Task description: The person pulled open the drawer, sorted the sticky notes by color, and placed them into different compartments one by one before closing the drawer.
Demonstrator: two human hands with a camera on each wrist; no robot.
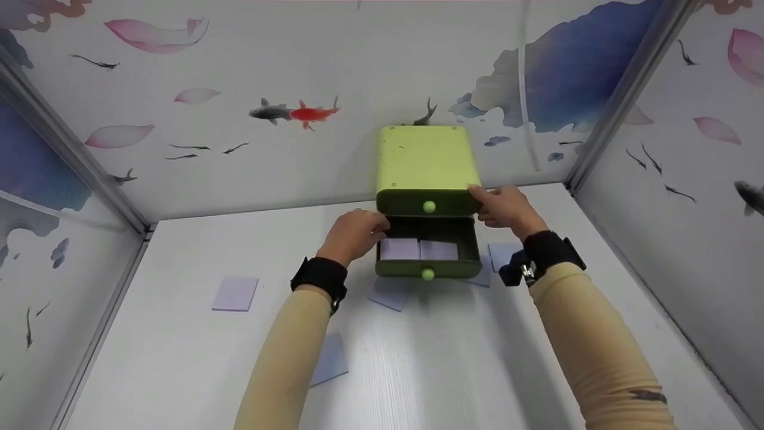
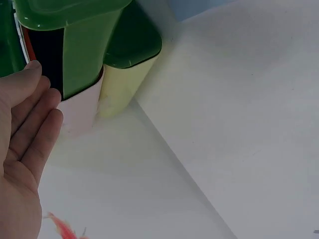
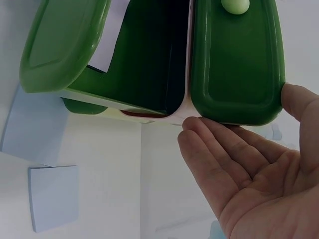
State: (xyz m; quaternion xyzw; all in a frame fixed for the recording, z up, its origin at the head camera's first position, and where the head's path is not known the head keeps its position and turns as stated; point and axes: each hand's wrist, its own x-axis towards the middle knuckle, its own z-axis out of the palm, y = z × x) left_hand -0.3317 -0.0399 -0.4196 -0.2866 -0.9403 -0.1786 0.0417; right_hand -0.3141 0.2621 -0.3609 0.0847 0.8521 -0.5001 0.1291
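Note:
A small drawer unit (image 1: pixel 427 156), yellow-green on top with dark green drawer fronts, stands against the back wall. Its pulled-out drawer (image 1: pixel 428 268) sits below the shut top drawer (image 3: pixel 237 64); lilac squares (image 1: pixel 400 249) lie inside. My left hand (image 1: pixel 356 232) is at the unit's left side, by the opening, with loosely bent fingers right at the edge. On the upper right corner, my right hand (image 1: pixel 507 209) holds the unit, thumb over the top and fingers against its side. Another green front (image 2: pixel 135 37) shows lower down in the left wrist view.
On the white table (image 1: pixel 179 352), a lilac square (image 1: pixel 235 294) lies to the left and a blue square (image 1: pixel 332 358) beside my left forearm. More squares (image 1: pixel 388 293) lie around the drawer's front. Printed walls (image 1: pixel 286 149) enclose the back and sides.

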